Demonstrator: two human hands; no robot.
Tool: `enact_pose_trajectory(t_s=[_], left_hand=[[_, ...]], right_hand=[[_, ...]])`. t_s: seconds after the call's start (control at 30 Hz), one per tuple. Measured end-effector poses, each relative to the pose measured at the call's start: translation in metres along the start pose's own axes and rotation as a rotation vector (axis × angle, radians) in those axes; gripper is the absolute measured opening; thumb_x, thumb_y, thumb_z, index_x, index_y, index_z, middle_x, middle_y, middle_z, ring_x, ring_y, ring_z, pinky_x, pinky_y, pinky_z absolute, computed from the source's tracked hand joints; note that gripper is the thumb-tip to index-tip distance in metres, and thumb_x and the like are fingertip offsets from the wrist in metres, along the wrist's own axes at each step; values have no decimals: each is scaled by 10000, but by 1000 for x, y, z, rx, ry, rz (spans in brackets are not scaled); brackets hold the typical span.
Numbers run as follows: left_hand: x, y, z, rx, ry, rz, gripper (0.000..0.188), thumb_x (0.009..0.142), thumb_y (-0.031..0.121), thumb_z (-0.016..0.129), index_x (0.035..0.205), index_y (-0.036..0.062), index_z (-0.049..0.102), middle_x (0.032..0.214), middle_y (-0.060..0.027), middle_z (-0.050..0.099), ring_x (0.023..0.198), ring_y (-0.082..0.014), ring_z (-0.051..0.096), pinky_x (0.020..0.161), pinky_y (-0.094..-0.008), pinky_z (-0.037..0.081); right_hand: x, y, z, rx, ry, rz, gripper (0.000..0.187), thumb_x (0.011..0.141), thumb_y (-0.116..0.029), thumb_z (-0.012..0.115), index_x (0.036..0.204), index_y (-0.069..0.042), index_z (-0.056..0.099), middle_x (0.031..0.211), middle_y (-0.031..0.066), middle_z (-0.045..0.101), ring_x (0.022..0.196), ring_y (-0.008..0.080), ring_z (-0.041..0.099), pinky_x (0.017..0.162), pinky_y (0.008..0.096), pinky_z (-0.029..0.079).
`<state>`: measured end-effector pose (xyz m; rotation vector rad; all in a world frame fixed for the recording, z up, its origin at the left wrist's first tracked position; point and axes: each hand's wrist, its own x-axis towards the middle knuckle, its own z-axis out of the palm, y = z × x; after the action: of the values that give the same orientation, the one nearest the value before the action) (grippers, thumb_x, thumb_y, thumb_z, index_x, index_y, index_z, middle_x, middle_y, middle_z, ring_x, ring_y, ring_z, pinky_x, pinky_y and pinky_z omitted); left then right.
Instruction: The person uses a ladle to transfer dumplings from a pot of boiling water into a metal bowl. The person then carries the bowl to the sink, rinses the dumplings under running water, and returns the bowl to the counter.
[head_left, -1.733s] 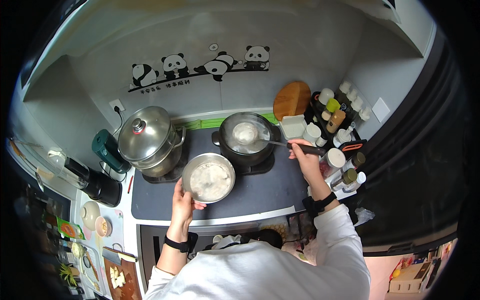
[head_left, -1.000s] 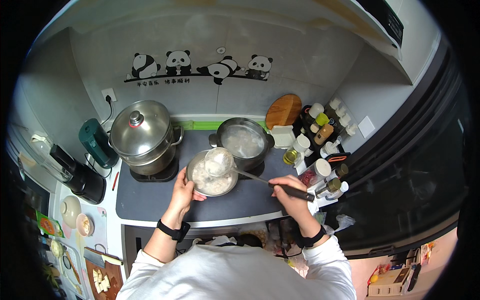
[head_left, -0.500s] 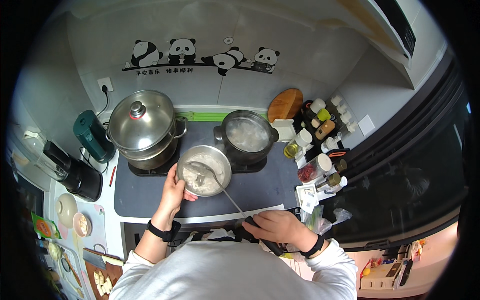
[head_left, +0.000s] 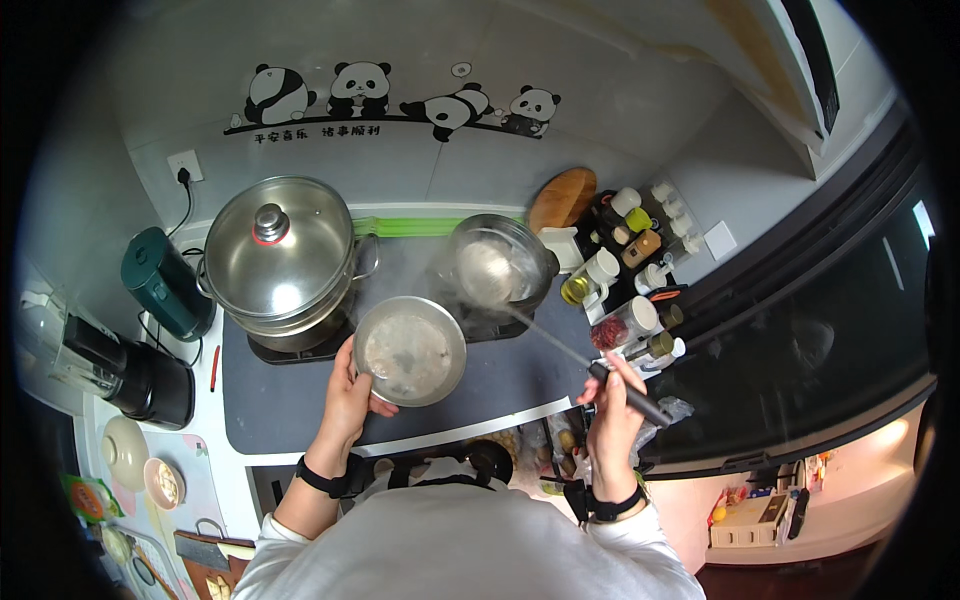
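My left hand (head_left: 350,402) grips the near left rim of a round metal bowl (head_left: 454,366), thumb on the rim and fingers below. Cloudy liquid with pale pieces sits in the bowl, just in front of the stove's right burner. In my right hand (head_left: 614,415) is the black handle of a ladle (head_left: 556,339). Its thin metal shaft slants up and left to a dark cooking pot (head_left: 540,290), where the scoop is over or in the pot. Steam and motion blur hide exactly how deep it sits.
A large lidded steel pot (head_left: 325,300) stands on the left burner. Bottles and jars (head_left: 625,322) line the right side. A teal kettle (head_left: 160,285), a black blender base (head_left: 150,375) and a cleaver (head_left: 203,546) on a cutting board are at left.
The ladle has gone from the metal bowl to the dark pot. My right hand has moved up and right with it. More liquid shows in the bowl, which stays in my left hand.
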<state>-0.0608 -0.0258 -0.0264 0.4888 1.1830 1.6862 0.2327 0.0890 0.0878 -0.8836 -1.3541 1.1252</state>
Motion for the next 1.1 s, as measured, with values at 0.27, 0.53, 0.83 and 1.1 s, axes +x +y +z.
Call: enact_pose_trajectory(t_s=[0.27, 0.53, 0.83, 1.1], left_hand=[[6, 1, -16, -18, -49, -33, 633, 883, -84, 310, 1472, 75, 144, 1298, -247, 487, 571, -256, 654, 441, -288, 568], [13, -2, -33, -8, -110, -45, 612, 905, -76, 318, 1473, 79, 155, 1251, -234, 523, 580, -226, 659, 444, -275, 568], [19, -5, -43, -42, -119, -54, 601, 921, -46, 344, 1478, 68, 152, 1232, -231, 536, 576, -208, 658, 447, -262, 572], [19, 0, -49, -58, -120, -42, 615, 901, -52, 330, 1478, 53, 146, 1257, -239, 519, 581, -209, 659, 455, -256, 574]], right_hand=[[78, 33, 23, -192, 166, 34, 248, 935, -178, 615, 1041, 46, 634, 740, 141, 660, 561, 166, 635, 509, 259, 529], [99, 49, 66, -268, 151, -27, 235, 921, -193, 644, 846, 28, 618, 624, 126, 650, 459, 155, 610, 414, 258, 494], [92, 49, 102, -484, 172, -94, 258, 928, -184, 633, 805, 42, 613, 579, 99, 628, 445, 134, 596, 396, 238, 465], [90, 49, 102, -656, 173, -190, 261, 916, -189, 651, 788, 37, 621, 571, 67, 622, 444, 105, 576, 415, 232, 455]])
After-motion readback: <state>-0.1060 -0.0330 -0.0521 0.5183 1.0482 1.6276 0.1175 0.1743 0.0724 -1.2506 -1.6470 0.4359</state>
